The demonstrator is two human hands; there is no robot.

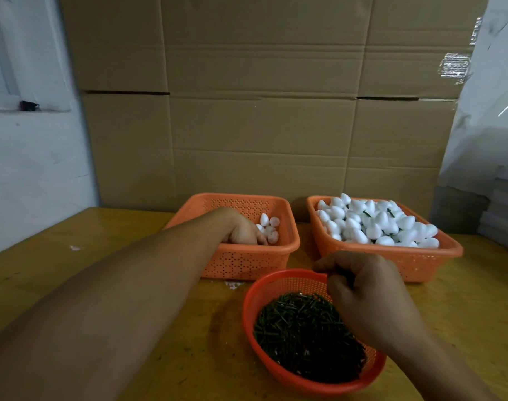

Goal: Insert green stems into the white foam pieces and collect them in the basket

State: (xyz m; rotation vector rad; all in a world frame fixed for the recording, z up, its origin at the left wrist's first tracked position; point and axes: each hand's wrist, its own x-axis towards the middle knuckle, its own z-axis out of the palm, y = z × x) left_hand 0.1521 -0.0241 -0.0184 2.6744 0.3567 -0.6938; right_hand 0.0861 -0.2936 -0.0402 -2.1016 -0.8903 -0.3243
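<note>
Left hand (241, 231) reaches into left basket (232, 259), grasp not discernible. Right hand (368, 293), fingers clenched, hovers over stem bowl (276, 369), nearer than that basket.

A yellow-brown wooden desk (73, 273) fills the foreground. Stacked brown cardboard boxes (261, 111) stand behind it, forming the backdrop. A scuffed white wall (29, 169) lies at left. At right, a clear plastic sheet (487, 111) hangs above stacked grey boards (504, 209).
</note>
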